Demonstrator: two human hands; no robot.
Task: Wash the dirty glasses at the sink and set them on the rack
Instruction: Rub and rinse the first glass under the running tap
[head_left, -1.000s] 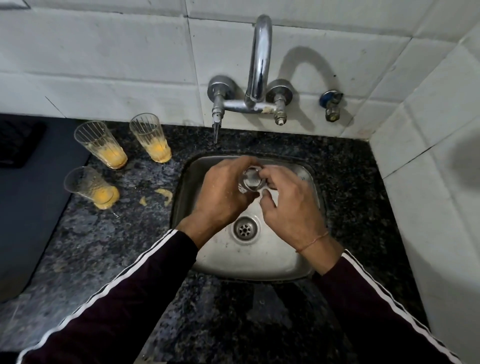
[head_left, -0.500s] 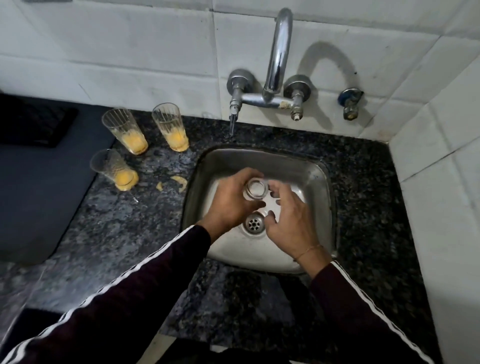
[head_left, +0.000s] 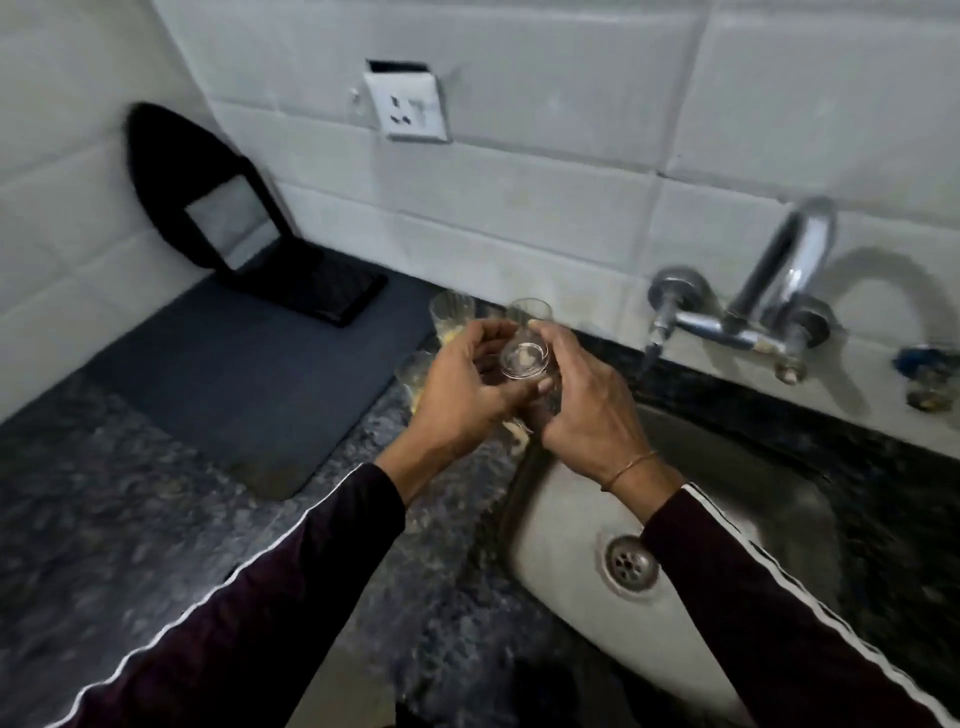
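A clear, clean-looking glass (head_left: 524, 358) is held upside down between both hands, its thick base facing me, above the counter just left of the sink (head_left: 566, 514). My left hand (head_left: 462, 389) wraps its left side and my right hand (head_left: 587, 400) grips its right side. Behind the hands stand dirty glasses with yellow residue: one (head_left: 451, 314) at the back left, one (head_left: 529, 312) at the back, one (head_left: 415, 370) low at the left, all partly hidden by my hands.
A dark grey mat (head_left: 249, 374) lies on the speckled granite counter (head_left: 130, 519) to the left, with a black flat object (head_left: 317, 291) and a mirror-like panel (head_left: 228, 223) at its back. The chrome tap (head_left: 779, 291) is on the tiled wall; a wall socket (head_left: 410, 111) sits above.
Both hands have lifted the glass out of the sink and carried it left, over the counter by the dirty glasses. The view has swung left, showing the mat and socket.
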